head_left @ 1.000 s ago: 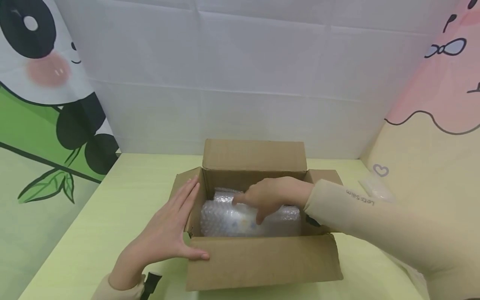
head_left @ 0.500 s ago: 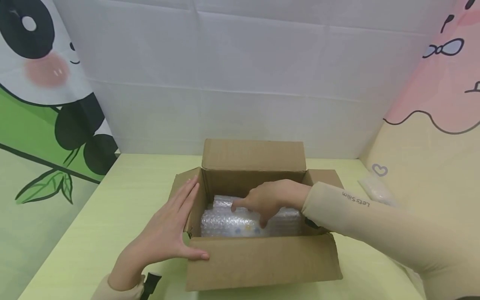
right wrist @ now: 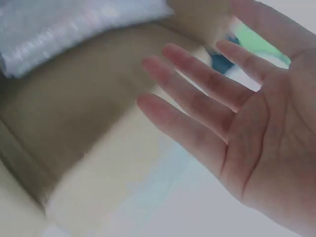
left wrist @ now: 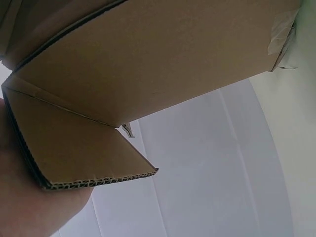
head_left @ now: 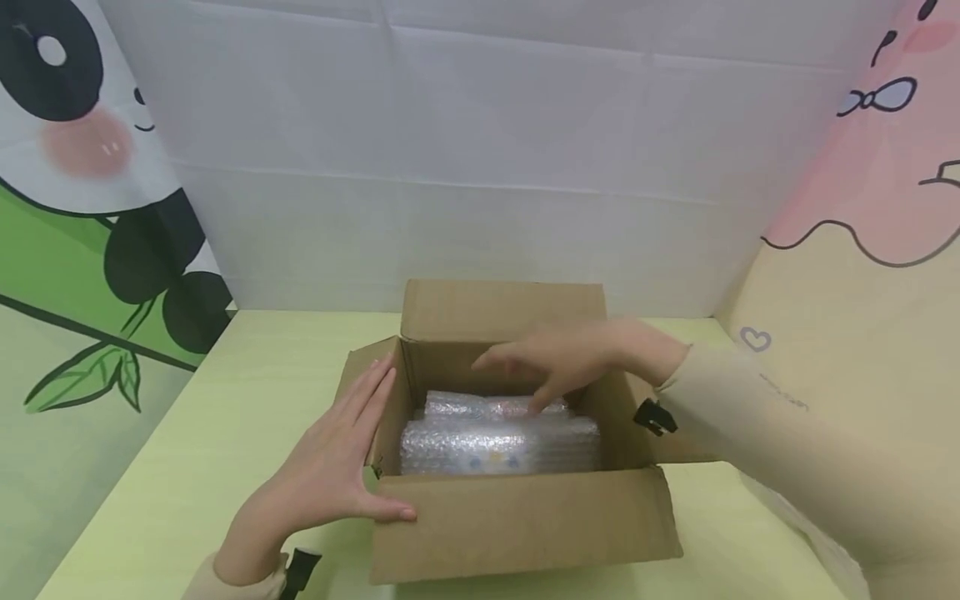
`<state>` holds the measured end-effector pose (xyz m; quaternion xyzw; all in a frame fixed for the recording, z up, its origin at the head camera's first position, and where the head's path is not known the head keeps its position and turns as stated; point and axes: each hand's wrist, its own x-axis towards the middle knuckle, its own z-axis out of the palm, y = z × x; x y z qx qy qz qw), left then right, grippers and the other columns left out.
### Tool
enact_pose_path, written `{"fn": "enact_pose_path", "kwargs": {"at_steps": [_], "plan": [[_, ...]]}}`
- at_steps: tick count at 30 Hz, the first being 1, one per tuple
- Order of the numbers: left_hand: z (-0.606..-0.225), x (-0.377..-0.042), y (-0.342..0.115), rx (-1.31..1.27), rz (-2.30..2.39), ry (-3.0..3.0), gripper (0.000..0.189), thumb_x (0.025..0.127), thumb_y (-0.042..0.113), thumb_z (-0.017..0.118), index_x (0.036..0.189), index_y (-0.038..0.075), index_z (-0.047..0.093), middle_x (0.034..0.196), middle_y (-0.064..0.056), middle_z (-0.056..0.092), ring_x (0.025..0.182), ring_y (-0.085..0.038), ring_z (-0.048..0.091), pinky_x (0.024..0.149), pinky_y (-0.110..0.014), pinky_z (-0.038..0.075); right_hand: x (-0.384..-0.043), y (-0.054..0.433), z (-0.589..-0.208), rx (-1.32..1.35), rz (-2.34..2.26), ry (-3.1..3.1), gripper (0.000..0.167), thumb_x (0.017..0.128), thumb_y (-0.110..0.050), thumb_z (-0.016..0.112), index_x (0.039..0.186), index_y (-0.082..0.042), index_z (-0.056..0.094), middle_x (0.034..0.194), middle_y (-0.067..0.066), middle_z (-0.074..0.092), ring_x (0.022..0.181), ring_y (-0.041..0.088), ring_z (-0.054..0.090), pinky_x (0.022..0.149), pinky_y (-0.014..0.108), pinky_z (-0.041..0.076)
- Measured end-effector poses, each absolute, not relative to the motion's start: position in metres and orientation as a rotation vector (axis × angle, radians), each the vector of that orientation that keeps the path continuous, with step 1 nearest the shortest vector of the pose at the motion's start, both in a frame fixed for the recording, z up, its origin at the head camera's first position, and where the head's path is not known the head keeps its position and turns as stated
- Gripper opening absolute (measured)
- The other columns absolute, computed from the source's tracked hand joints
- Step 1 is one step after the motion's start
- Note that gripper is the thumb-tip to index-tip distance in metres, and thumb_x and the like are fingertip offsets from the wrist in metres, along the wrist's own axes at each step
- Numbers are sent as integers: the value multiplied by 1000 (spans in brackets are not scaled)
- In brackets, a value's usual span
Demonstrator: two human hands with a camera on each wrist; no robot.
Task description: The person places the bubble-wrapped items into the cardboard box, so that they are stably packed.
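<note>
Head view: corrugated cardboard box set on the pale yellow table, flaps folded outward, presumably for access from above. Inside, front bubble-wrapped bundle and rear bubble-wrapped bundle, lying crosswise, one behind the other; wrap apparently serving as cushioning, contents not identifiable. Left hand at the near left corner: fingers straight along the left flap, thumb spread onto the front flap, probably to steady the box. Right hand over the opening, motion-blurred, without a grip; contact between thumb and rear bundle not determinable.

Left wrist view: outer face of a box wall and an adjoining flap, with clear tape near one edge, presumably for closure. Left hand only partly visible behind the flap; fingertips hidden.

Right wrist view: palm exposed, fingers extended and spread, holding nothing. Bubble wrap at upper left, apart from the fully visible fingertips.
</note>
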<state>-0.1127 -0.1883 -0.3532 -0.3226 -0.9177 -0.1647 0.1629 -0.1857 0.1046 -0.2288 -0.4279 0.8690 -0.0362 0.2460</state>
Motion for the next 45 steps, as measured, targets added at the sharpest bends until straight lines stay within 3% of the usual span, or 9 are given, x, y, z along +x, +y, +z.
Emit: {"fn": "enact_pose_path", "kwargs": {"at_steps": [10, 16, 24, 26, 29, 32, 39, 42, 45], "plan": [[-353, -113, -191, -909, -486, -2636, 138, 59, 86, 63, 154, 0, 12, 164, -13, 10, 149, -32, 18, 106, -55, 38, -186, 211, -197, -930, -526, 2666, 65, 92, -26, 66, 149, -25, 36, 129, 8, 60, 121, 30, 59, 95, 45, 52], [-354, -113, -191, -903, -484, -2635, 138, 59, 86, 63, 155, 0, 12, 163, -14, 11, 149, -32, 18, 115, -42, 28, -184, 278, -217, -769, -563, 2784, 63, 94, -24, 64, 149, -19, 35, 130, 11, 60, 118, 31, 61, 92, 43, 52], [-353, -113, -191, -903, -475, -2636, 138, 59, 85, 64, 154, 0, 12, 163, -15, 12, 149, -33, 19, 105, -55, 39, -195, 352, -268, -487, -467, 2924, 61, 93, -24, 64, 145, -6, 38, 124, 22, 63, 110, 39, 64, 85, 47, 53], [-353, -113, -192, -905, -477, -2632, 138, 59, 85, 64, 154, 0, 13, 163, -14, 12, 149, -33, 19, 110, -50, 36, -198, 367, -282, -421, -438, 2934, 61, 93, -26, 64, 144, -2, 38, 123, 26, 62, 109, 43, 63, 86, 53, 51], [-354, -113, -192, -913, -488, -2620, 137, 60, 85, 63, 155, 0, 13, 163, -14, 12, 149, -32, 18, 119, -32, 21, -202, 386, -299, -305, -329, 2946, 63, 93, -29, 63, 141, 2, 38, 123, 31, 60, 110, 49, 60, 83, 60, 48], [-355, -113, -192, -920, -501, -2609, 136, 61, 85, 63, 154, 0, 14, 163, -13, 12, 150, -31, 17, 116, -19, 8, -206, 401, -313, -181, -161, 2948, 67, 91, -34, 63, 141, 1, 36, 125, 31, 59, 113, 56, 53, 80, 71, 43], [-355, -113, -192, -908, -490, -2617, 136, 60, 85, 64, 155, 0, 14, 163, -13, 12, 150, -32, 17, 115, -41, 30, -211, 424, -345, 89, -115, 2870, 75, 87, -40, 63, 140, 4, 33, 134, 39, 44, 116, 67, 42, 81, 78, 37], [-355, -113, -192, -911, -488, -2617, 136, 60, 85, 64, 155, 0, 13, 163, -14, 12, 150, -32, 18, 115, -41, 30, -210, 433, -360, 149, -167, 2846, 75, 86, -40, 63, 138, 6, 33, 134, 40, 41, 115, 68, 40, 83, 79, 35], [-355, -113, -192, -913, -489, -2615, 137, 60, 85, 64, 155, 1, 13, 163, -14, 12, 149, -32, 18, 115, -40, 29, -209, 441, -377, 186, -212, 2844, 62, 87, -36, 60, 127, 8, 43, 121, 39, 54, 101, 63, 51, 79, 75, 37]]}}
